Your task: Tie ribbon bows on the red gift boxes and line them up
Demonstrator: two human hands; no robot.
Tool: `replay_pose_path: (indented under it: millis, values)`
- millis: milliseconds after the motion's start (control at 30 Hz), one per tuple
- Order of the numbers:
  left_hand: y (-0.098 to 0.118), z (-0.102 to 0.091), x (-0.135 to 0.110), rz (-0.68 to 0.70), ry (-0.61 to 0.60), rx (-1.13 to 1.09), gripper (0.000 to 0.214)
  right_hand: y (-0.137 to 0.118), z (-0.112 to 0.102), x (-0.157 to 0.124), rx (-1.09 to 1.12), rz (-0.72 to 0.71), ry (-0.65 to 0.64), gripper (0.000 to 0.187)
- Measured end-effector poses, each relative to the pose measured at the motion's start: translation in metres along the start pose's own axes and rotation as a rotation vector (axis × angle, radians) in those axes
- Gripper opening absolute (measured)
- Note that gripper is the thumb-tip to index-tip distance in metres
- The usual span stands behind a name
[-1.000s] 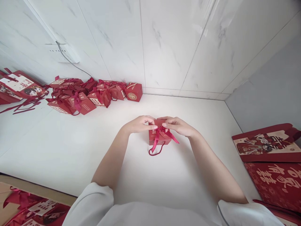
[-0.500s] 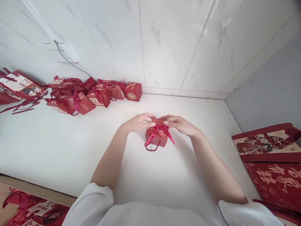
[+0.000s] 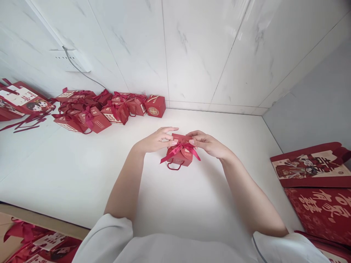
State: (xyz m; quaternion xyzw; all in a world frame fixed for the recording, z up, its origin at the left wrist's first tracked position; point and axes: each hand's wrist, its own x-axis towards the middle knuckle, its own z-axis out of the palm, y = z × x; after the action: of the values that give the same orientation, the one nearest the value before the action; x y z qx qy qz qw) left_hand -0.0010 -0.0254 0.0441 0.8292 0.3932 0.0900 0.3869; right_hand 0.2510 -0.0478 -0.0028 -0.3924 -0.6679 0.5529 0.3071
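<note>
A small red gift box (image 3: 179, 160) with gold-white print stands on the white table (image 3: 192, 204), tilted slightly in my view. Across its folded top lies a dark pink satin ribbon (image 3: 168, 156), tied in the middle with its tails out to both sides. A red cord handle (image 3: 174, 168) hangs at the near side. My left hand (image 3: 160, 139) grips the box's upper left edge, thumb on top and index finger stretched out above it. From the right, my right hand (image 3: 205, 142) holds the top, thumb by the ribbon's knot and fingers behind.
Several ribboned red boxes (image 3: 94, 119) cluster along the tiled wall, with a plain red box (image 3: 155, 106) at their right end. Loose ribbons (image 3: 31, 122) and larger gift bags (image 3: 26, 96) are far left. Red printed bags (image 3: 312, 168) lie right. More red packages (image 3: 49, 243) sit below the table's left edge.
The box has shifted slightly left and away from me, turning a little. My left hand has moved left with it, its index finger lifting from the top. My right hand has stayed close to the box.
</note>
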Motion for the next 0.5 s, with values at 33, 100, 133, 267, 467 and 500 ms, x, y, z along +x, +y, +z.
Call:
replay_pose_path:
  millis: [33, 100, 133, 267, 467, 500]
  values:
    - [0.0005, -0.0003, -0.0003, 0.000, 0.009, 0.009, 0.042, 0.0002, 0.0000, -0.0001, -0.015, 0.006, 0.010, 0.033]
    - [0.0008, -0.0005, -0.0005, 0.012, 0.008, 0.014, 0.041, 0.0003, -0.0001, -0.0003, -0.034, 0.015, 0.016, 0.033]
    - [0.0007, -0.0006, -0.0006, 0.022, -0.003, 0.009, 0.040, 0.0002, -0.0003, -0.0004, -0.037, 0.020, 0.013, 0.033]
    - [-0.0009, -0.0010, -0.0003, 0.050, -0.059, 0.010, 0.038, -0.0005, -0.0018, -0.0009, -0.025, 0.050, -0.011, 0.034]
    - [-0.0058, 0.0000, 0.0014, 0.064, -0.106, 0.072, 0.039, 0.0024, -0.0028, 0.0011, 0.016, 0.124, -0.044, 0.039]
    - [-0.0065, 0.0006, 0.0016, 0.061, -0.109, 0.075, 0.039, 0.0035, -0.0022, 0.0019, 0.029, 0.124, -0.053, 0.040]
